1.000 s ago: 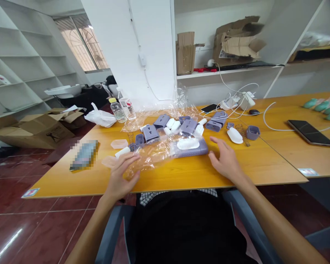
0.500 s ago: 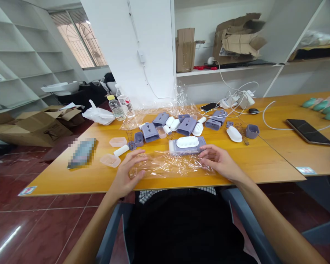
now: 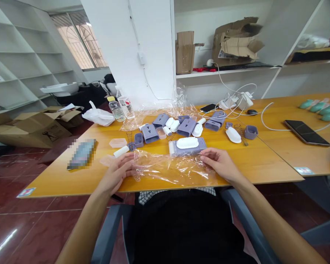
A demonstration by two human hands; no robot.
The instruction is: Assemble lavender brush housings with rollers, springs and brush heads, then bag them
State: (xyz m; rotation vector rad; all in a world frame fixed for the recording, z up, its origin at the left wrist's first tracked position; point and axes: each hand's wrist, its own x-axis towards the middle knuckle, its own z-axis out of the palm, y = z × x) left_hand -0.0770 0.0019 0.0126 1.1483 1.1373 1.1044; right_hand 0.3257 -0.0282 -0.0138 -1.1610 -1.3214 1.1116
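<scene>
A crumpled clear plastic bag (image 3: 172,168) lies stretched along the near edge of the yellow table (image 3: 264,165). My left hand (image 3: 118,172) pinches its left end with fingers closed on the film. Over at the bag's right end, my right hand (image 3: 220,163) grips it the same way. Just behind the bag rests a purple tray with a white brush head (image 3: 187,144) on it. Further back lie several purple casings (image 3: 150,132) and white caps (image 3: 173,124).
Two water bottles (image 3: 117,109), a white bag (image 3: 98,116) and more clear film sit at the back left. A white oval part (image 3: 233,134), a spring and a purple cup (image 3: 250,132) lie to the right. A tablet (image 3: 308,132) and cables lie on the right table.
Both hands closed on the plastic bag and drew it toward the table's near edge, off the purple tray. My left hand shifted left and the film is pulled wider.
</scene>
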